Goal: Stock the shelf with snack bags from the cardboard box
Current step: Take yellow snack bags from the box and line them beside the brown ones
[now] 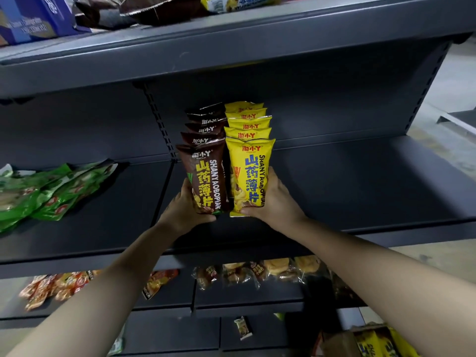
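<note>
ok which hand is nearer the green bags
Left. The left hand, gripping the brown bag, is right of the green bags; the right hand holds the yellow bag farther right.

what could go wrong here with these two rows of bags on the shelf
The left hand grips the front brown bag, the right hand the front yellow bag; behind them stand the brown row and yellow row. If either grip lets go, that row may tip forward. Both front bags stand near the front of the shelf, so a tipped bag could drop off.

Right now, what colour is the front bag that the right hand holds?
The front bag is yellow with blue lettering; the head view shows it.
</note>
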Demonstrator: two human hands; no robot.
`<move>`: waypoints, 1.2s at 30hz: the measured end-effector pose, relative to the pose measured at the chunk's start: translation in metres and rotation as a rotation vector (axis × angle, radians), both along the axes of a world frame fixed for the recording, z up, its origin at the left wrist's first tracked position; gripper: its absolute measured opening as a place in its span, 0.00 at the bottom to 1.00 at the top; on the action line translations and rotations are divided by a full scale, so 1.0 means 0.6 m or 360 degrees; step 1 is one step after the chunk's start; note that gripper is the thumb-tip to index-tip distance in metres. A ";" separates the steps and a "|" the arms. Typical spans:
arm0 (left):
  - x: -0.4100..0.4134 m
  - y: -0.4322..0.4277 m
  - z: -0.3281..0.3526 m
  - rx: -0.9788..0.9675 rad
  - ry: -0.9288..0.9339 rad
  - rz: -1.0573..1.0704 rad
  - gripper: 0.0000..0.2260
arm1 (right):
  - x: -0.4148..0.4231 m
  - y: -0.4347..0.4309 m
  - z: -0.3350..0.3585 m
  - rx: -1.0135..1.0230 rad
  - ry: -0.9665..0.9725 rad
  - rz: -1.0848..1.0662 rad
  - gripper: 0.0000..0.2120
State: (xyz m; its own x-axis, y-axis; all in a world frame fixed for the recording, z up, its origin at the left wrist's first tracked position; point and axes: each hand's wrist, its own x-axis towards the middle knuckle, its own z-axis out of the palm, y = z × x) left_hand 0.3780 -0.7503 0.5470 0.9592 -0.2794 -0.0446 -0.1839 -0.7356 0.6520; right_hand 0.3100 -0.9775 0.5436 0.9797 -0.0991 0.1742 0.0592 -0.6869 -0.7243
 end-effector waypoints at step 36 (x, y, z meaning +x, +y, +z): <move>-0.441 -0.442 -0.182 0.0338 0.0048 -0.0543 0.09 | -0.432 -0.407 -0.159 -0.0261 0.0520 -0.0148 0.10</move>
State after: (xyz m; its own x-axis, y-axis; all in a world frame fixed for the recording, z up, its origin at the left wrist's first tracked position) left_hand 0.1137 -1.0156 0.4377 0.8103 -0.5631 -0.1622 -0.4241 -0.7546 0.5007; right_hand 0.0510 -1.2217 0.4484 0.9744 -0.1869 -0.1249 -0.2246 -0.7871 -0.5744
